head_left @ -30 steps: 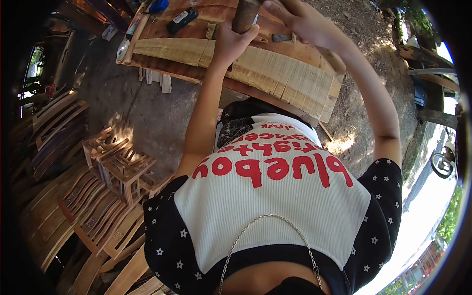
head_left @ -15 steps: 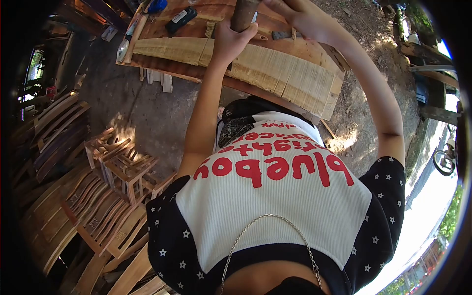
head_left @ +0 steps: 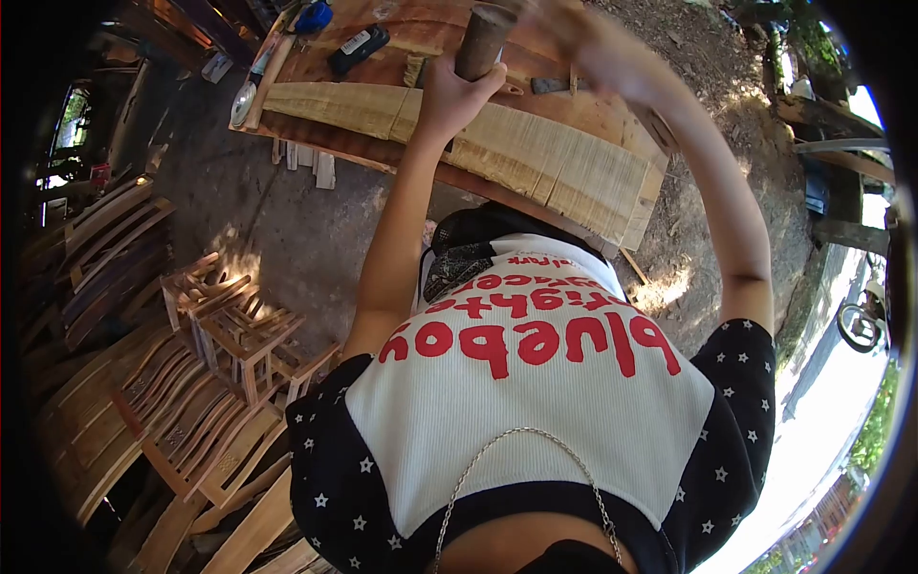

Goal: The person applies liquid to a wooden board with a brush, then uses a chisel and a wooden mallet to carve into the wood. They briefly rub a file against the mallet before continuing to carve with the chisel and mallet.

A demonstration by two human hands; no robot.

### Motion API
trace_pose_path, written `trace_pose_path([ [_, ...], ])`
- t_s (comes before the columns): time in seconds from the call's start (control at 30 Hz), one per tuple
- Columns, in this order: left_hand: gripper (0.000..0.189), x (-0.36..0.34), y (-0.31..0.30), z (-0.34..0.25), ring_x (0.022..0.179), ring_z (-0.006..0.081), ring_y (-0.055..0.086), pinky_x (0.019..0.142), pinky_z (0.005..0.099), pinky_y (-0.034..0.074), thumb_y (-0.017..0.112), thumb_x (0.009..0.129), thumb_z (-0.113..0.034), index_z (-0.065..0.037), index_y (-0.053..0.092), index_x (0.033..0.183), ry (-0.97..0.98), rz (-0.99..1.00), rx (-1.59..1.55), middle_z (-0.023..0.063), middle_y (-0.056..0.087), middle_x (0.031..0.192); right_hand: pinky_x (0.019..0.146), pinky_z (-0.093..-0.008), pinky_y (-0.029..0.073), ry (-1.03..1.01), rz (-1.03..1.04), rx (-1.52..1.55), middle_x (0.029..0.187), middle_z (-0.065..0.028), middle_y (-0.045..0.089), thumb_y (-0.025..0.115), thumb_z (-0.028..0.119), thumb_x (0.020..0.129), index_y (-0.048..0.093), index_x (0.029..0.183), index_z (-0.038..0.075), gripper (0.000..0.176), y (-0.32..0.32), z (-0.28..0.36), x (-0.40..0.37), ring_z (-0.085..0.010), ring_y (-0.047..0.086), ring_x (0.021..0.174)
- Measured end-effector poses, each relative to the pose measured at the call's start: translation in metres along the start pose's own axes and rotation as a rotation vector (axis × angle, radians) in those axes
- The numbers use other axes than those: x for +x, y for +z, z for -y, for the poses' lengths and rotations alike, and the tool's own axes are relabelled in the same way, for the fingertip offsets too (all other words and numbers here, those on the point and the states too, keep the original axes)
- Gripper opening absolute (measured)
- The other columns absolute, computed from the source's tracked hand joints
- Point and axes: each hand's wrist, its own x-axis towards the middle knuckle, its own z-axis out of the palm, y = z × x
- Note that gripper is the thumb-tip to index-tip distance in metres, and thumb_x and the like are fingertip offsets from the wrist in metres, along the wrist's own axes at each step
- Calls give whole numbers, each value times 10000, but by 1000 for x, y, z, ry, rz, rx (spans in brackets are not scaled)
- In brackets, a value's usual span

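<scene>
dark cylinder (head_left: 484, 43) seen over workbench (head_left: 406, 57), beyond pale plank (head_left: 535, 143); bench contact cannot be told. lower part clamped by left hand (head_left: 451, 98), fingers wrapped round. right hand (head_left: 622, 65) blurred near top; finger state cannot be told. likely stiff, fairly heavy, prone to roll; best gripped round barrel.

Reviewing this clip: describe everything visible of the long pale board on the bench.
The pale board is a long, rough-looking piece of light yellowish wood, narrower toward the left end and broader at the right. Dark lines cross it in places; whether they are cracks, cuts or joints is unclear. It lies along the near edge of the reddish-brown bench top. The left hand and forearm pass over it, hiding part of its middle; whether they touch it cannot be told.
</scene>
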Motion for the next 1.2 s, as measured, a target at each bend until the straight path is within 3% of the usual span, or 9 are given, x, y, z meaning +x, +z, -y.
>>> trace_pose_path([
  [0.13,223,0,-2,-1,531,47,472,492,262,381,685,774,-218,-42,577,689,-39,11,18,-31,517,563,817,-356,439,576,-121,246,1088,-212,567,353,446,971,387,1332,-1,575,-27,27,0,-275,557,973],
  [0.2,224,-1,-3,-1,529,50,471,494,263,381,685,775,-220,-42,578,690,-45,17,25,-32,516,564,842,-358,426,366,-284,422,1121,-215,557,365,464,963,405,1317,-4,589,-23,31,-6,-276,545,1006],
  [0.3,217,-1,-3,-1,538,54,489,504,265,394,685,775,-217,-41,583,698,-44,16,34,-29,524,567,567,-287,438,154,-85,-61,765,-72,539,377,458,963,425,1289,-14,575,10,1,-2,-156,531,643],
  [0.47,193,-5,0,-10,597,58,555,539,262,436,690,771,-191,-34,593,716,-32,0,-46,-13,562,591,509,-258,396,426,-259,261,638,-4,473,376,408,978,491,1187,9,465,-1,-9,-8,-118,468,548],
  [0.53,161,-4,1,-6,526,33,466,460,223,349,682,776,-162,-50,579,724,-64,-16,-29,-54,515,601,382,-215,325,-497,-425,-364,599,17,401,363,398,981,505,1142,77,387,24,-53,-8,-58,356,413],
  [0.57,163,-3,2,-6,558,41,475,485,236,367,687,774,-173,-48,585,756,-33,-34,-21,-48,521,628,387,-215,340,254,-101,34,611,7,428,381,412,972,497,1162,70,408,12,0,-15,-61,378,420],
  [0.73,181,-5,-1,-19,581,70,502,553,268,423,666,765,-163,-13,565,767,-51,-31,9,-7,552,623,908,-382,426,538,-257,445,1044,-260,599,415,464,936,437,1299,47,553,-7,-5,-12,-331,562,1057],
  [0.8,175,-4,1,-12,576,72,491,551,274,419,661,759,-158,-12,571,790,-6,-35,1,-6,535,615,399,-228,316,202,-220,-62,592,36,418,388,470,957,501,1025,74,418,16,-21,-16,-56,385,460],
  [1.2,207,-4,1,-8,604,87,558,570,278,444,674,754,-172,2,586,824,-2,-25,4,34,590,639,373,-238,366,507,-223,224,608,12,411,405,484,943,481,1071,28,479,-8,23,-19,-81,399,375],
])
